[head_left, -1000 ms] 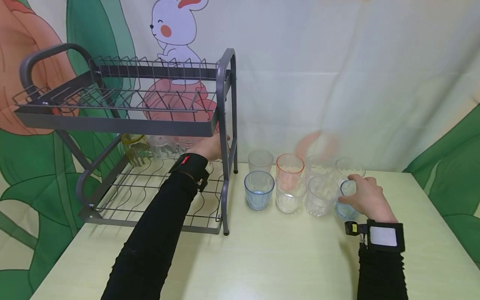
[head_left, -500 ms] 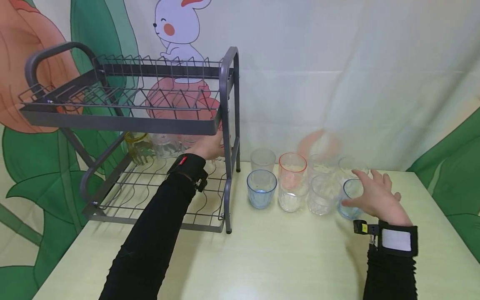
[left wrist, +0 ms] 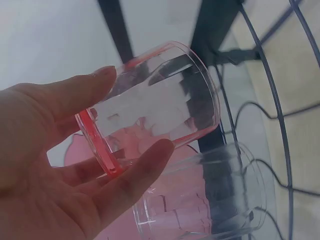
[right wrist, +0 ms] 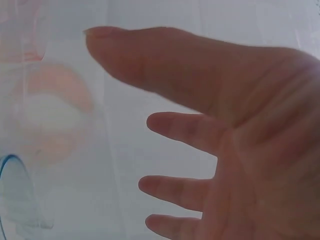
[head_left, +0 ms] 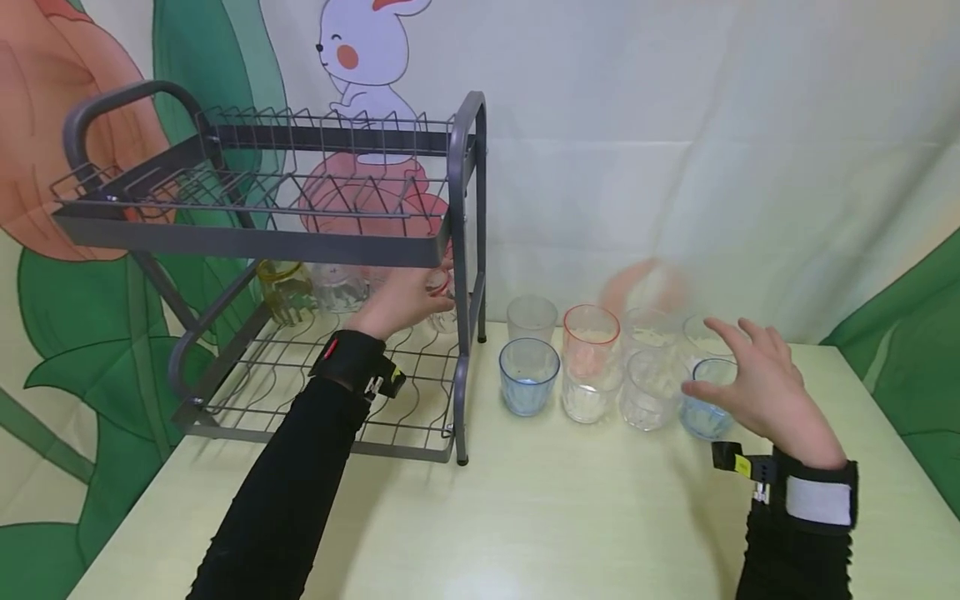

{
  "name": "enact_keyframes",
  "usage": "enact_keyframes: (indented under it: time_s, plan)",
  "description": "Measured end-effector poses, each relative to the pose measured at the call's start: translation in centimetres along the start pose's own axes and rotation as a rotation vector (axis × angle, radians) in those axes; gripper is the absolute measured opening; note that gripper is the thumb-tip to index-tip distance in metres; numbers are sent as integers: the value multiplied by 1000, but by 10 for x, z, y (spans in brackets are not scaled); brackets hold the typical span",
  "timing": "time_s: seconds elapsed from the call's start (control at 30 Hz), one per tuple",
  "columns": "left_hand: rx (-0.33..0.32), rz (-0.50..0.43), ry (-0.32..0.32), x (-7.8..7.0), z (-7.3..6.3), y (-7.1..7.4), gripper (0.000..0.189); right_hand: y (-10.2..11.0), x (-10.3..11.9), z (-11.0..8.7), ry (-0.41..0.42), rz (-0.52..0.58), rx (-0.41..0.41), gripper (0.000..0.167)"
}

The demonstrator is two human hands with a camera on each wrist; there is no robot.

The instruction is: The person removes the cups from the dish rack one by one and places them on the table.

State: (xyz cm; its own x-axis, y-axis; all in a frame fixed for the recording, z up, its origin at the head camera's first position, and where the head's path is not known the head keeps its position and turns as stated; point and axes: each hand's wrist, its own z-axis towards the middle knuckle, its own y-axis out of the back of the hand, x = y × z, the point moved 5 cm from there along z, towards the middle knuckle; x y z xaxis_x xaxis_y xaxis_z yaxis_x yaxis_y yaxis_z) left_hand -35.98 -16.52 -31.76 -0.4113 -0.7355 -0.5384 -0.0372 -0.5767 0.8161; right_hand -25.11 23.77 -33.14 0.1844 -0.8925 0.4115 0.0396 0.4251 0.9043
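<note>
Inside the rack's lower tier, my left hand (head_left: 401, 300) holds a clear drinking glass with a red rim (left wrist: 155, 105). Thumb and fingers sit on opposite sides of it near the rim, and the glass leans a little in the left wrist view. Beside it on the tier stands another clear glass (left wrist: 200, 200). At the right of the table my right hand (head_left: 772, 392) hovers with fingers spread, holding nothing. Nearest to it is a blue glass (head_left: 707, 408), partly covered by the thumb in the head view.
A dark two-tier dish rack (head_left: 255, 242) stands at left, with a yellow glass (head_left: 287, 292) and clear ones at the back of its lower tier. Several glasses stand in two rows on the table, among them a blue one (head_left: 528, 383) and a red-rimmed one (head_left: 591, 333).
My right hand has drawn away from the blue glass, rightward, with its fingers spreading. My left hand has shifted left and turned in the rack, bringing the red-rimmed glass into view.
</note>
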Motion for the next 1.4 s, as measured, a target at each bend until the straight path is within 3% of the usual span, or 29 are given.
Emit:
enact_keyframes:
  time_s: [0.27, 0.4, 0.53, 0.77, 0.9, 1.07, 1.2, 1.4]
  plan:
    - [-7, -56, -29, -1, -31, 6, 62, 5, 16, -6, 58, 55, -27, 89]
    - [-45, -82, -66, 2, -48, 8, 63, 7, 25, -8, 118, 81, -52, 86]
    - [-67, -144, -35, 6, -64, 9, 62, 7, 35, -8, 170, 116, -66, 84]
    - [-107, -326, 95, 16, -89, 9, 62, 5, 49, -8, 200, 154, -61, 82]
    - [-117, -527, 159, 20, -105, 3, 61, 2, 59, -9, 242, 171, -69, 79]
    - [-106, -791, 136, 20, -119, -7, 60, -2, 74, -11, 319, 215, -98, 76]
    - [-95, -860, 113, 20, -126, -8, 58, -7, 90, -13, 414, 270, -126, 76]
    - [-71, -878, 107, 16, -136, -3, 59, -15, 114, -11, 544, 325, -166, 79]
